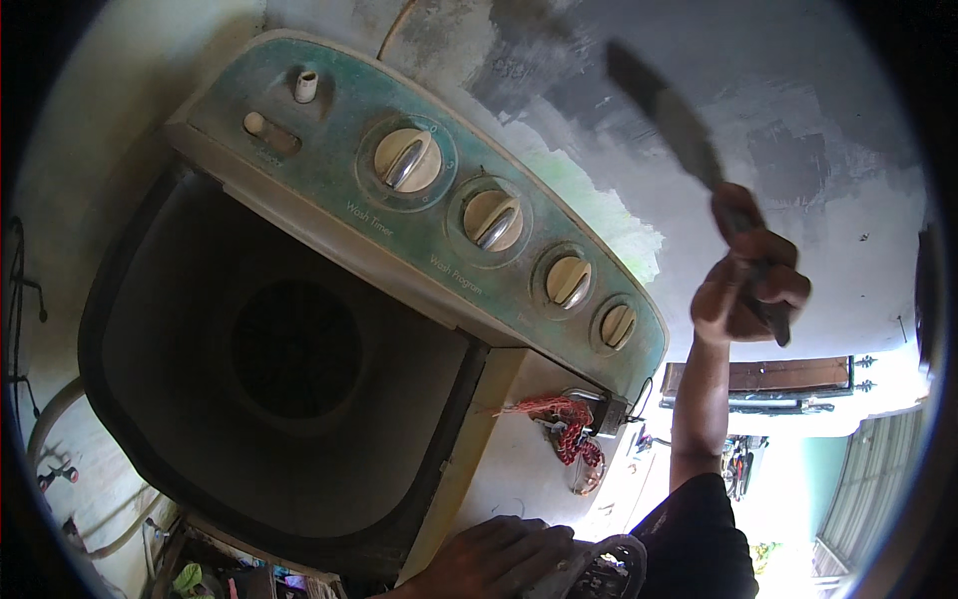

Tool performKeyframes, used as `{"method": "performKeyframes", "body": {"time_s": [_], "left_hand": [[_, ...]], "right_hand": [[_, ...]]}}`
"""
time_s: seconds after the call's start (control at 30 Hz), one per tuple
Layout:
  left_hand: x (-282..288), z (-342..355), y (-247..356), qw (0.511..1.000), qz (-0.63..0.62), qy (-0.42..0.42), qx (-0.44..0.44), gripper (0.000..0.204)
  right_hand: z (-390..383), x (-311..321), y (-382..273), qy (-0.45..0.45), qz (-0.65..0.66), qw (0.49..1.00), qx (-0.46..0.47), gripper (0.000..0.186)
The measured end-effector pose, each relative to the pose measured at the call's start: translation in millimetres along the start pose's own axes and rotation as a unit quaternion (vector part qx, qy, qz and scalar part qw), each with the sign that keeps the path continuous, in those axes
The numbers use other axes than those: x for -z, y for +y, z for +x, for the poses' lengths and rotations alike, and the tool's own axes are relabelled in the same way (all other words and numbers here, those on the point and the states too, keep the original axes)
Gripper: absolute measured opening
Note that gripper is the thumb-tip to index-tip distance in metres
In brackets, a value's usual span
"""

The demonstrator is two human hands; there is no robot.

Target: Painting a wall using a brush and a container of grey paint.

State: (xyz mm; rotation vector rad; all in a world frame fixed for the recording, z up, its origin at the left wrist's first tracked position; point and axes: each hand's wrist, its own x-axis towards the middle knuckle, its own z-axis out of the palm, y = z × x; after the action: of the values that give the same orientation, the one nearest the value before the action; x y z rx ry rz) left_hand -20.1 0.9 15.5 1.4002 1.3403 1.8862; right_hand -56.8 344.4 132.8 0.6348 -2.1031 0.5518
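Note:
My right hand (748,265) is raised at the right, closed round the handle of a flat-bladed knife (664,110). Its long grey blade points up and left before the patchy wall (798,110) and looks blurred. At the bottom edge, my left hand (499,554) is bent over a dark grey thing with a rounded rim (624,554). What lies inside that rim is hard to make out. Left of both hands stands a washing machine with a green control panel (334,140), several cream knobs and an open, dark tub (190,299).
A red-and-white cord (571,439) and a dark metal padlock (607,411) lie on the machine's light lid (509,459). A grey hose (60,414) and black wire hooks (20,319) are at the left. Under the machine, mixed items (249,579) show. Bright light fills the lower right.

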Motion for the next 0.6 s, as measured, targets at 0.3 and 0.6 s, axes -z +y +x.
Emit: {"method": "performKeyframes", "body": {"time_s": [0.3, 0.6], "left_hand": [[10, 14, 9, 0.998, -0.032, -0.050, 0.034, 0.049], [-5, -8, -8, 0.999, 0.023, -0.029, -0.016, 0.047]], "right_hand": [[14, 12, 3, -0.065, -0.021, 0.997, 0.025, 0.023], [11, 5, 8, -0.082, -0.035, 0.996, 0.008, 0.020]]}}
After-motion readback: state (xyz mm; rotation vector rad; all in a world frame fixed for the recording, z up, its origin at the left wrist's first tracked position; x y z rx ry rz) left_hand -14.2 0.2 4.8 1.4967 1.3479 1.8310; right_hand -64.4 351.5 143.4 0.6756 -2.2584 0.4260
